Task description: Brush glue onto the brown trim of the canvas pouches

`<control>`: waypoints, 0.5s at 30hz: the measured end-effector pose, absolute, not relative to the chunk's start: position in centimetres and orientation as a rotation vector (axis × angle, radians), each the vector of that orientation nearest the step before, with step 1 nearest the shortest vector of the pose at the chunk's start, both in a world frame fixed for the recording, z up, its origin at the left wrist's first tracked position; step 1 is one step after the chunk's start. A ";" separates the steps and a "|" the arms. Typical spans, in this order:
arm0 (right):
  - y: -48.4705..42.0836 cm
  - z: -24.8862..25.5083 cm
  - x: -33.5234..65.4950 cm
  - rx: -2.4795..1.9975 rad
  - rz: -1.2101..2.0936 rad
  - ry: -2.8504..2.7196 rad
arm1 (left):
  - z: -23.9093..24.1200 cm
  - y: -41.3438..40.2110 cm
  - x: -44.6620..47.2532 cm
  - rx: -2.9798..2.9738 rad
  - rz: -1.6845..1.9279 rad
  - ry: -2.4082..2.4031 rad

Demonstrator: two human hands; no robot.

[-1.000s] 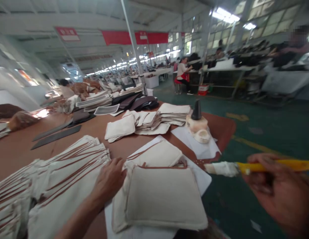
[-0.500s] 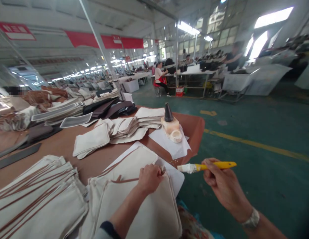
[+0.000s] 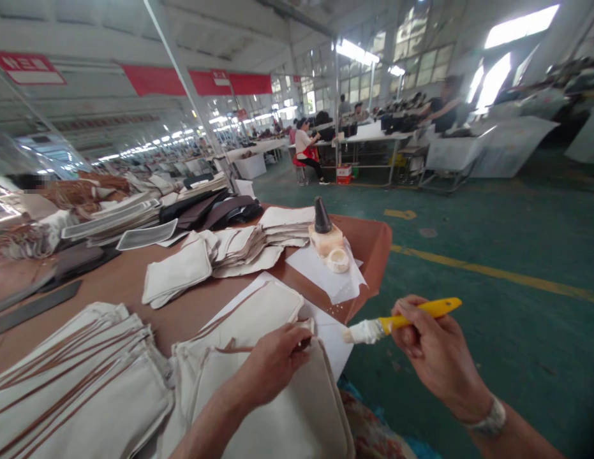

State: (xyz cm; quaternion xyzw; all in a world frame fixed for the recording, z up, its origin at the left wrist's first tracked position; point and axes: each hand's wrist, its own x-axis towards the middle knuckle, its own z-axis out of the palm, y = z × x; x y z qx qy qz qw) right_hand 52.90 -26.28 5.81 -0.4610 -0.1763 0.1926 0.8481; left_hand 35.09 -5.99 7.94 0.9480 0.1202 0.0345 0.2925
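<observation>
My right hand (image 3: 438,357) grips a paintbrush by its yellow handle (image 3: 438,308), away from the table's right edge. White paste coats the ferrule and bristles (image 3: 363,333), which point left. My left hand (image 3: 272,363) is closed in a pinch at the brown-trimmed upper edge of a cream fabric piece (image 3: 287,421). The exact spot between its fingertips is partly hidden. That piece lies on other cream pieces (image 3: 182,382), over white paper (image 3: 332,331). Farther back, a pale block-like container with a black cone (image 3: 322,217) and a round white-crusted cap (image 3: 337,260) stands on another paper sheet (image 3: 306,264).
Left of my hands lies a fanned stack of cream pieces with brown strips (image 3: 86,389). Smaller cream stacks (image 3: 239,248) and dark pieces (image 3: 220,207) lie behind on the brown-covered table (image 3: 134,271). A seated person (image 3: 306,150) works across the green floor (image 3: 492,236).
My left hand has turned and shifted slightly left and down along the cream piece's edge. The brush has tilted, with its bristles lower and its handle end higher.
</observation>
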 end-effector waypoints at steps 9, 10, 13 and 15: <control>-25.2 4.9 50.5 -1.197 0.354 -0.705 | 6.5 -7.5 32.9 2.383 0.324 0.556; -24.6 5.0 50.2 -1.230 0.339 -0.754 | 6.5 -7.7 32.7 2.381 0.331 0.557; -23.1 5.7 50.0 -1.359 0.260 -0.896 | 6.2 -8.3 32.2 2.382 0.381 0.547; -22.8 6.4 50.2 -1.411 0.163 -0.950 | 5.8 -8.6 31.8 2.378 0.430 0.539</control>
